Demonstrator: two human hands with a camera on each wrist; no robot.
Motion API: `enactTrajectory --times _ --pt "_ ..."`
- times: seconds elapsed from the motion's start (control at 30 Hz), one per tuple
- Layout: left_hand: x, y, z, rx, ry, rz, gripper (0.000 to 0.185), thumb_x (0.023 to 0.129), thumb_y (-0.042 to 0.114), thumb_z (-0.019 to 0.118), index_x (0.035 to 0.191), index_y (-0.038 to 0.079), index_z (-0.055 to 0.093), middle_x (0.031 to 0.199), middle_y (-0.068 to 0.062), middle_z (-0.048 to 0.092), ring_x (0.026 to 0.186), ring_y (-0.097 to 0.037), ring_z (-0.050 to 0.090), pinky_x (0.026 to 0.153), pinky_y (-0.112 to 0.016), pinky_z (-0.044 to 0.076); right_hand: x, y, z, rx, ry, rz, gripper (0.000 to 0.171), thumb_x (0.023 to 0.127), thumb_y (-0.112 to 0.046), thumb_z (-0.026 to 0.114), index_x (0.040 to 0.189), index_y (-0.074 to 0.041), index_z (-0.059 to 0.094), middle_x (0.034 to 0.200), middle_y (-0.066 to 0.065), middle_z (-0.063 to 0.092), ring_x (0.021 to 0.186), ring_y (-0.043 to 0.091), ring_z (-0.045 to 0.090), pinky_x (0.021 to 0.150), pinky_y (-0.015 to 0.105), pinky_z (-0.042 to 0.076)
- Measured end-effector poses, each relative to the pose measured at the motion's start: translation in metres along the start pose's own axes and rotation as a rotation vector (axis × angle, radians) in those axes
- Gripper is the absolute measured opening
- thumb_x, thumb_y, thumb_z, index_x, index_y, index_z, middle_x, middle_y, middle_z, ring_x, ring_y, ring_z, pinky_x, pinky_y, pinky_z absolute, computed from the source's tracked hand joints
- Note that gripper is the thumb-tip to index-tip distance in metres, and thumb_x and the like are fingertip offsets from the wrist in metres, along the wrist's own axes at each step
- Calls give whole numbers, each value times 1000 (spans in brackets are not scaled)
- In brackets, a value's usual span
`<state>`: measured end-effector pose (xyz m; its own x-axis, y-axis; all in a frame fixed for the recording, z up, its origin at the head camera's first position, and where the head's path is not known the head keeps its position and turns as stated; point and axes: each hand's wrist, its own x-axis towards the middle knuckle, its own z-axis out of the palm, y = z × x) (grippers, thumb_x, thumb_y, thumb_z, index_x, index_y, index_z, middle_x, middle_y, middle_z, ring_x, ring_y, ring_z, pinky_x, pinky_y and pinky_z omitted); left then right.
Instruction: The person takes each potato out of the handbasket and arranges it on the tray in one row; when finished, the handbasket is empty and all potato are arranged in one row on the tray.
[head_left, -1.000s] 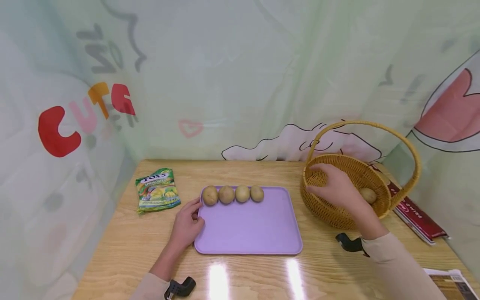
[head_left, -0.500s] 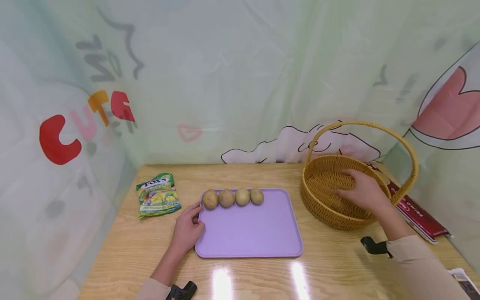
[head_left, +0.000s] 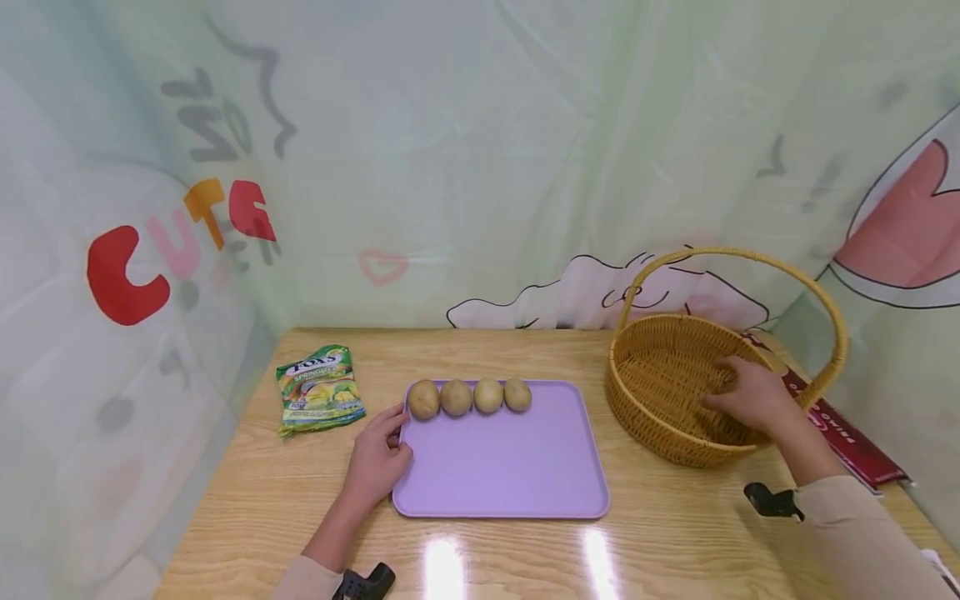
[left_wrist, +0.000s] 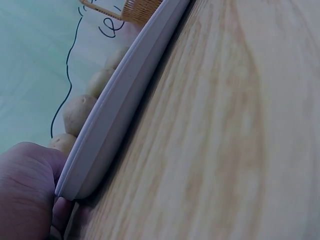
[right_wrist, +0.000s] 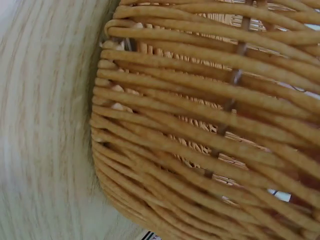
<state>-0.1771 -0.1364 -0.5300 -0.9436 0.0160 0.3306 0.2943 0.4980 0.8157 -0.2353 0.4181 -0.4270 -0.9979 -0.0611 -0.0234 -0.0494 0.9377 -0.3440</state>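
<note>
1. A person's right hand (head_left: 753, 400) reaches into a wicker basket (head_left: 660, 367) at the counter's (head_left: 525, 558) right side; its fingers curl over something at the basket's floor, probably a potato, but the head view hides it, so whether that grip is closed on anything cannot be told.
2. The left hand (head_left: 378, 458) rests relaxed, fingers against the near-left corner of the lilac tray (head_left: 502, 467), steadying it.
3. Four potatoes (head_left: 471, 397) line the tray's far edge; a careful lift would clear the basket rim and handle, then set down just right of that row.
4. The left wrist view shows fingers under the tray's lip (left_wrist: 120, 115); the right wrist view shows only the basket's outer weave (right_wrist: 200, 130).
5. A candy bag (head_left: 321, 387) lies left of the tray.
</note>
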Motion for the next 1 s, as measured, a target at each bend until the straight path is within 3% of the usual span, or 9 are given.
enactTrajectory --times 0.2,0.47,0.77,1.0 --pt "1 3 0 20 2 2 46 73 -10 60 119 -11 63 132 -17 57 100 -24 64 75 -27 56 3 -1 -4 -10 -39 25 71 78 -26 78 126 16 47 116 39 54 93 48 56 74 60 49" --pt "3 6 0 30 -10 -5 45 74 -9 61 119 -10 64 134 -17 57 102 -23 64 76 -27 56 3 8 5 18 -103 24 50 77 -15 75 116 12 58 103 30 59 83 37 56 67 50 51" --pt "2 5 0 38 -1 -2 46 73 -8 61 119 -9 64 133 -16 57 102 -24 64 75 -28 57 4 6 5 -29 -67 -32 50 78 -19 75 115 12 60 106 33 59 89 44 56 70 56 49" --pt "1 4 -1 34 4 6 45 72 -8 61 117 -10 65 132 -17 57 101 -24 64 74 -27 56 8 -2 3 -39 -69 -47 48 81 -20 73 114 11 60 103 28 62 87 39 57 71 55 49"
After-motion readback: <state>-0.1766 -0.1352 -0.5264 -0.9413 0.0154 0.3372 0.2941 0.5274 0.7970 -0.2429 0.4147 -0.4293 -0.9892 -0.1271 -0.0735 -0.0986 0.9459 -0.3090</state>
